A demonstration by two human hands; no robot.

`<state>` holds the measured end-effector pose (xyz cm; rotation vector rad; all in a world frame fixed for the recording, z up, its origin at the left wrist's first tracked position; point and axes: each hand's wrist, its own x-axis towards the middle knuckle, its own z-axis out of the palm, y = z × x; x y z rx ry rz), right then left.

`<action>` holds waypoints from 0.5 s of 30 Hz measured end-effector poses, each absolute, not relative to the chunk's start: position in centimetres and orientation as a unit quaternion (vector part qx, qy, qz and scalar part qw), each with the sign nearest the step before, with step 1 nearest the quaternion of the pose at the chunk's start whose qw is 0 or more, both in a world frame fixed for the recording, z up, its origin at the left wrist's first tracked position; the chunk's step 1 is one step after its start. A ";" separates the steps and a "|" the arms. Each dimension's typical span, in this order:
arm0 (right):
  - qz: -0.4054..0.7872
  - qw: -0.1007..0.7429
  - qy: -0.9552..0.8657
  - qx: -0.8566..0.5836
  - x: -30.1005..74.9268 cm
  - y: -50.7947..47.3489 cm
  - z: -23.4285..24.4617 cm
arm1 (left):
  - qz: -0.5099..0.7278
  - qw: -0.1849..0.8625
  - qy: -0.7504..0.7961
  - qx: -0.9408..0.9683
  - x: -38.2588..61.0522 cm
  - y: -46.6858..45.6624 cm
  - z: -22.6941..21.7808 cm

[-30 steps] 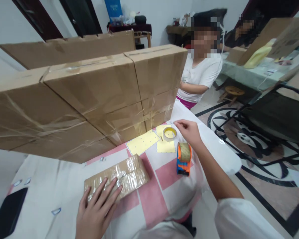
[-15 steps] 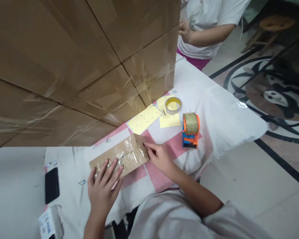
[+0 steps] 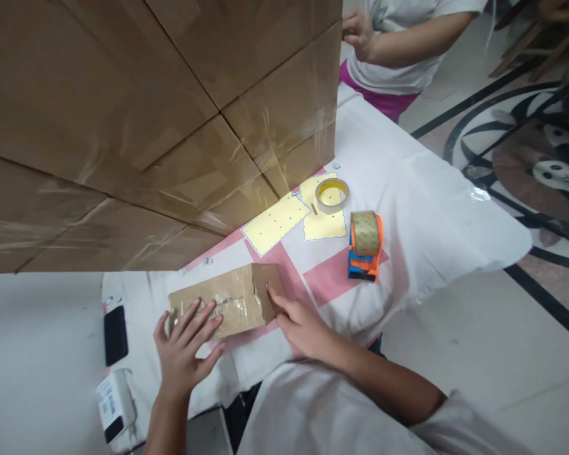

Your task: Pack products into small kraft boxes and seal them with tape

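Note:
A small brown cardboard box (image 3: 237,287) with clear tape over its top lies on the pink and white cloth in front of me. My left hand (image 3: 184,344) rests on the box's left part, fingers spread and lying flat over its top. At the right end, the stretched index finger of my right hand (image 3: 296,319) touches the end face. The thumb sits just below it, and the other fingers are curled and partly hidden. To the right stands an orange and blue tape dispenser (image 3: 365,246) with a roll of tape in it, apart from both hands.
A tall stack of taped cartons (image 3: 171,133) fills the back left. Yellow paper sheets (image 3: 275,224) lie before it, with a tape roll (image 3: 332,193) on one. A black phone (image 3: 116,335) and white device (image 3: 116,404) lie left. Another person (image 3: 403,57) stands behind the table.
The box has turned slightly and shows more of its right end face. My right index finger has moved onto that face. My left hand has shifted a little left; the view has tilted.

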<state>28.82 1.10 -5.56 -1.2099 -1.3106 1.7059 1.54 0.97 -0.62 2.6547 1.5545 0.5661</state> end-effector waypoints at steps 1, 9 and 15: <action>0.658 0.333 -0.495 -0.459 28.6 0.6 -5.7 | 0.185 0.002 0.503 0.844 2.1 0.5 -0.7; 0.803 0.349 -0.337 -0.346 29.1 0.3 -6.1 | 0.265 -0.137 0.587 0.753 13.9 -2.9 -3.2; 0.860 0.344 -0.267 -0.267 29.9 1.7 -6.3 | 0.254 -0.132 0.532 0.797 14.9 -1.0 -2.8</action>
